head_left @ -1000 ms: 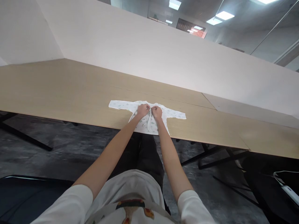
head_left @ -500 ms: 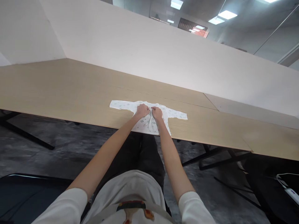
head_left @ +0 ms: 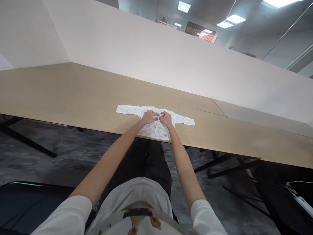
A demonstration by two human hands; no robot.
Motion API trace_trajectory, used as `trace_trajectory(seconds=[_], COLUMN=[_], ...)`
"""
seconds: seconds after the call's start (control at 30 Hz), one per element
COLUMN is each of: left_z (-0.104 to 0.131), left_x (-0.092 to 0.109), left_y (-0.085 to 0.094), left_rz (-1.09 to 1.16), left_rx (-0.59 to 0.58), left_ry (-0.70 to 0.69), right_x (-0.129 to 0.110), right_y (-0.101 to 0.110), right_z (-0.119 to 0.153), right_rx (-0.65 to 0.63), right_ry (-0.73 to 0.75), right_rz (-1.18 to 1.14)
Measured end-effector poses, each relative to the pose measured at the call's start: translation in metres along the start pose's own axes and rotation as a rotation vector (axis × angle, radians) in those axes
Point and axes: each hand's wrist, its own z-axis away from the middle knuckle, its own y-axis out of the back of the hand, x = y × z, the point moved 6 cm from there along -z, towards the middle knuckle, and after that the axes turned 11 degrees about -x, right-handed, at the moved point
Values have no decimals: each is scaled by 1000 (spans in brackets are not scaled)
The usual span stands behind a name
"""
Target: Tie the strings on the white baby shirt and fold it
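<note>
A small white patterned shirt point(head_left: 151, 130) lies front up at the table's near edge, its two sleeves spread to the sides. My left hand point(head_left: 149, 117) rests on the left half of the chest, palm down, with its fingers apart and reaching to the front opening. On the other side of that opening, my right hand point(head_left: 165, 118) has its thumb and index finger closed on the shirt's edge. The fingertips of both hands nearly meet at the middle. Below them the front edge curves down to the hem.
The long wooden table point(head_left: 73, 94) runs across the view, with a white partition point(head_left: 146, 52) behind it. A dark chair point(head_left: 31, 205) stands at the lower left. Black table legs and a dark seat with a white device point(head_left: 303, 204) show at right.
The fingers of my left hand have spread out from a closed grip. My right hand has shifted slightly right, and the shirt's right front panel has fanned out wider near the hem.
</note>
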Motion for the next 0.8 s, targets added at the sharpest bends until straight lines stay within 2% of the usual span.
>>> trace_trajectory(seconds=[0.1, 0.27, 0.53, 0.8], left_z=[2, 6, 9, 6], left_x=[3, 10, 12, 2], left_y=[3, 4, -1, -3], left_rz=[-10, 35, 139, 319], left_rx=[-11, 50, 160, 182], left_ry=[-12, 0, -29, -104], right_x=[2, 7, 16, 15], right_y=[2, -1, -6, -9], right_z=[3, 7, 12, 12], right_rx=[27, 42, 131, 109], right_ry=[-32, -64, 12, 67], right_rz=[-69, -179, -283, -367])
